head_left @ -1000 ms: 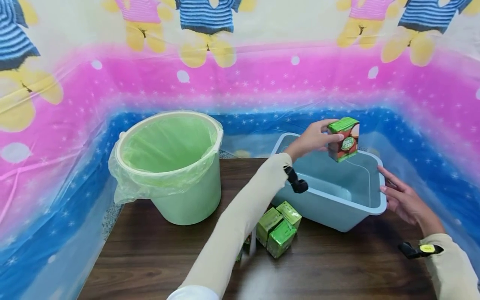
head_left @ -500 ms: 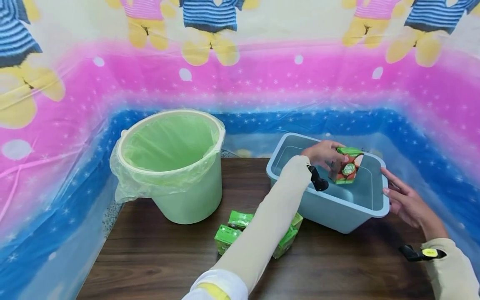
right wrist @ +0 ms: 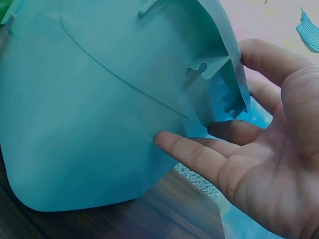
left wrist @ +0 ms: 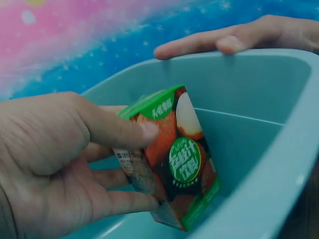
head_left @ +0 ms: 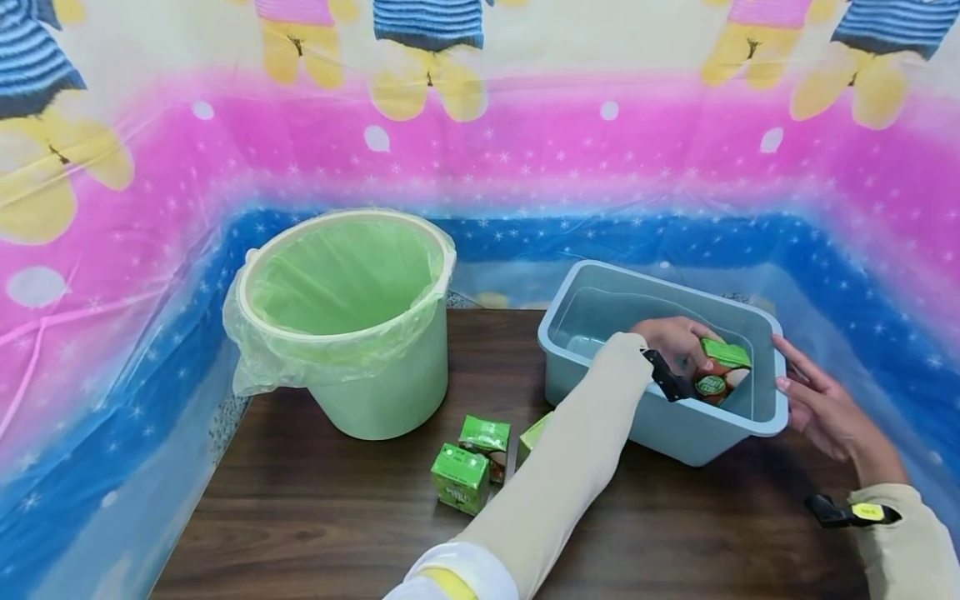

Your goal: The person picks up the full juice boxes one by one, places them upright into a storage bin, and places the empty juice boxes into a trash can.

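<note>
Inside the blue-grey plastic tub point(head_left: 600, 293), my left hand point(head_left: 675, 342) grips a small juice carton point(left wrist: 184, 159) by its side, thumb on the printed front and fingers behind. The carton is green-topped with fruit pictures and leans in the tub's right part in the head view point(head_left: 722, 371). My right hand point(head_left: 832, 417) is at the tub's right end, its thumb and a finger on the rim. In the right wrist view the right hand's point(right wrist: 264, 144) fairly straight fingers touch the outer wall. More green juice cartons point(head_left: 460, 477) stand on the table, one partly behind my left sleeve.
A pale green bucket point(head_left: 382, 387) lined with a thin green plastic bag stands left of the tub. The dark wooden table point(head_left: 300, 517) lies under everything. A printed pink and blue sheet point(head_left: 525, 150) rises behind and at both sides.
My left hand has lowered the juice carton from above the tub down into it, toward its right end. My right hand has stayed at the rim. The view has shifted slightly.
</note>
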A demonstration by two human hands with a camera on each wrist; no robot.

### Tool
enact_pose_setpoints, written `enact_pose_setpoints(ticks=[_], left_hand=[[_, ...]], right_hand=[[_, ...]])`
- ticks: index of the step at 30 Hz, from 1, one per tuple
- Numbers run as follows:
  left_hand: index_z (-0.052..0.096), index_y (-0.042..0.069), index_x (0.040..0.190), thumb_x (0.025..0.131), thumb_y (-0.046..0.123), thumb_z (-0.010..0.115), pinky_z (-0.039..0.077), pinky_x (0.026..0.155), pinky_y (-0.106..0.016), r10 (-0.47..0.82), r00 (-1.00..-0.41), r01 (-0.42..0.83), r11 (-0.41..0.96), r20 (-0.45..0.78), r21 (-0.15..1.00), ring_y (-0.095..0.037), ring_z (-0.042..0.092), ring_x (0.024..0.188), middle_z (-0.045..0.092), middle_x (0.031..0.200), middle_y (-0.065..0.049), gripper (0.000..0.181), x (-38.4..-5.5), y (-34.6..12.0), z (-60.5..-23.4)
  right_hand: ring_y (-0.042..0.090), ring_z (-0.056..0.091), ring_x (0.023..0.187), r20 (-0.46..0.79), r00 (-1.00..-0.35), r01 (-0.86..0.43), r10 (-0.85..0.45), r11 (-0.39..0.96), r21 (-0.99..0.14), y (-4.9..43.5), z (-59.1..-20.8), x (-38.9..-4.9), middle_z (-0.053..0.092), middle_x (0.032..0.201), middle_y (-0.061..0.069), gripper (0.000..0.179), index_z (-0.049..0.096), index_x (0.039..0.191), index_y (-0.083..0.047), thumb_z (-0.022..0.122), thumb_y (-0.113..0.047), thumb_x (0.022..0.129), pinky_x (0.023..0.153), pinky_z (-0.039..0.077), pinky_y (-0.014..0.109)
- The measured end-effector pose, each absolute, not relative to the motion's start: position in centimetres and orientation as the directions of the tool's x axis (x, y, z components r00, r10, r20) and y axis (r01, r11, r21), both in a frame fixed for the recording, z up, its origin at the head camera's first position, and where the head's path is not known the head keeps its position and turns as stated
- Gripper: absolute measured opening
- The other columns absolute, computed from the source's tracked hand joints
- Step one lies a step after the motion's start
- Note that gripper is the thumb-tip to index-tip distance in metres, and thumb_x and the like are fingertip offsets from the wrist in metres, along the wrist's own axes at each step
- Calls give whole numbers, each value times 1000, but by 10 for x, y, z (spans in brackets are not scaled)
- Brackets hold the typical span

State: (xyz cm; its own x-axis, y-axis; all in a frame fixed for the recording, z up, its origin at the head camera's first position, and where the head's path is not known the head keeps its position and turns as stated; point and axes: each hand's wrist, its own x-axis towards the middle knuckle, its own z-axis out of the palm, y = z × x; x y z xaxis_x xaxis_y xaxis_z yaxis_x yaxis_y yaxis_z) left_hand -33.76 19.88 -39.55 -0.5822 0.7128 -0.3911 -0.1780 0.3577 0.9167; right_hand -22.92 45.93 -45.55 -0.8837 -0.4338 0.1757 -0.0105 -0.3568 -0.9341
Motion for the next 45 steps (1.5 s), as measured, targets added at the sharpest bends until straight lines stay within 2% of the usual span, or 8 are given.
enact_pose_setpoints(ticks=[7,9,13,22,26,29,38,45], left_hand=[[63,2,116,97,-12,54,35,50,-30,636,-566,-270,459,-525,847,-20,35,60,58,89,-9,25,-324,200,-392],[56,0,98,99,-11,53,34,50,-30,656,-554,-186,503,-513,844,-20,31,58,51,80,-8,12,-325,200,-392],[38,4,78,101,-8,53,37,57,-27,716,-515,92,593,-471,800,-18,35,61,38,72,-6,29,-332,199,-399],[61,-1,101,100,-4,57,46,67,-26,726,-501,188,622,-470,760,-18,50,76,55,89,-5,5,-348,203,-418],[61,11,138,100,10,63,48,87,-22,685,-563,196,655,-463,730,-10,57,109,62,125,4,38,-346,202,-417],[49,16,151,99,20,66,44,105,-25,660,-607,171,652,-442,739,-8,47,134,49,150,7,54,-343,199,-413],[43,20,155,99,39,67,42,110,-31,698,-661,172,497,-275,850,-10,42,140,44,155,8,64,-348,160,-389],[47,12,152,101,39,63,46,102,-24,760,-639,290,381,-119,878,-10,49,135,52,150,1,59,-341,146,-373]], right_hand=[[23,64,119,176,-885,-12,-432,-356,-935,458,-456,-229,49,146,-3,69,9,165,-22,27,11,106,88,59,42],[23,64,119,174,-885,-14,-431,-350,-937,458,-457,-229,48,147,-3,69,8,165,-22,27,10,106,88,59,41],[20,64,119,156,-888,-16,-433,-312,-950,456,-459,-229,45,147,-5,69,7,165,-25,27,7,107,88,59,40],[21,62,121,170,-871,-12,-461,-326,-945,451,-462,-233,41,149,-4,68,5,165,-25,25,6,108,88,59,40],[22,63,121,177,-874,-10,-452,-348,-937,451,-463,-232,44,149,-4,68,7,165,-25,25,7,107,88,59,40],[22,63,121,181,-876,-7,-447,-364,-932,452,-465,-232,45,149,-4,68,8,165,-24,25,7,107,88,59,40],[18,62,122,146,-885,-26,-443,-266,-964,451,-464,-237,38,150,-5,67,5,165,-26,27,3,109,88,59,39],[24,64,119,196,-882,-18,-428,-386,-922,461,-461,-229,48,146,-2,68,12,165,-24,25,8,107,87,59,42]])
